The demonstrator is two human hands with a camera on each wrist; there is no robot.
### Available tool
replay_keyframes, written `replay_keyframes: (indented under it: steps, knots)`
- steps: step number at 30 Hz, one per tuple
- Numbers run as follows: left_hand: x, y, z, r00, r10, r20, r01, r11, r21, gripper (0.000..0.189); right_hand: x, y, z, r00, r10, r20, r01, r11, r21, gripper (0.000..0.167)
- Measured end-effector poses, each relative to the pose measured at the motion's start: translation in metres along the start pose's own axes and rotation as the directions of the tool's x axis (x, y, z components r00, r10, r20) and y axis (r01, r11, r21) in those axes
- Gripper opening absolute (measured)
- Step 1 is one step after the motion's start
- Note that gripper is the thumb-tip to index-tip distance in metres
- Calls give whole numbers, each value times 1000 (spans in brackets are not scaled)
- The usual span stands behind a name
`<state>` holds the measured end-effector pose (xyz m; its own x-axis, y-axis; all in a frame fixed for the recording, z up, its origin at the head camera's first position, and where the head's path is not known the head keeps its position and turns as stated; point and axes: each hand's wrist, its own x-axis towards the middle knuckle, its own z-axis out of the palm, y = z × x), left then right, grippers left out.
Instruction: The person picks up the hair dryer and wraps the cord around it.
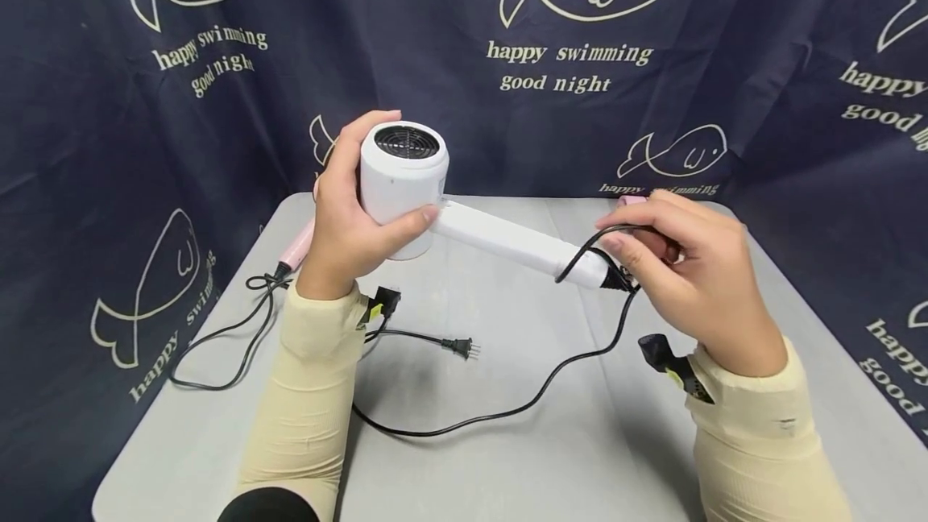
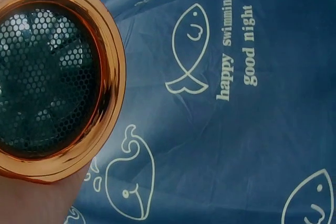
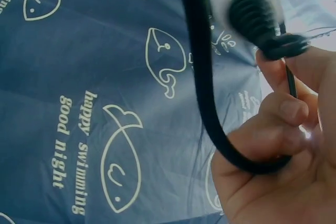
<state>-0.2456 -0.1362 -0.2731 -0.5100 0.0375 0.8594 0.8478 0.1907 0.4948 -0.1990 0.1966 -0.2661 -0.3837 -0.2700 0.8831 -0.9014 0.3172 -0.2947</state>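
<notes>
My left hand [image 1: 348, 216] grips the barrel of a white hair dryer [image 1: 493, 236], thumb on the near side. The dryer is held above the table, its dark round grille facing up and its handle sloping down to the right. A copper-coloured ring [image 2: 113, 77] around a honeycomb mesh shows at its other end in the left wrist view. Near the handle's tip, my right hand [image 1: 696, 272] pinches the black cord [image 1: 551, 377] between thumb and fingers. A loop of cord [image 3: 202, 87] hangs there in the right wrist view, beside the ribbed cord sleeve [image 3: 254, 22].
A pink-handled appliance [image 1: 297, 248] with a looped black cord [image 1: 210, 385] lies at the left, partly behind my left hand. A two-colour-free black plug [image 1: 458, 347] rests on the grey table [image 1: 464, 474]. Something pink [image 1: 631, 200] shows behind my right hand. Dark blue printed curtains surround the table.
</notes>
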Motion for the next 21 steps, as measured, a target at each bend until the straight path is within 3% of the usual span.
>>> replay_keyframes:
  steps: [6,12,16,19,21]
  knots:
    - [2,4,7,997,-14,72,26,986,-167,85,-1,11,-3,995,62,79,-71,990,118,13]
    - [1,4,10,997,-3,72,18,979,-205,85,-4,12,-1,986,115,119,-143,956,255,22]
    - [1,4,10,999,0,50,10,979,-205,85,-1,10,4,980,136,144,-167,959,228,27]
    - [0,5,10,1000,-6,26,11,981,-193,85,-1,20,10,984,104,148,-129,976,174,26]
    - [0,5,10,1000,-10,1,10,982,-188,85,-5,28,13,976,137,168,-161,976,144,27]
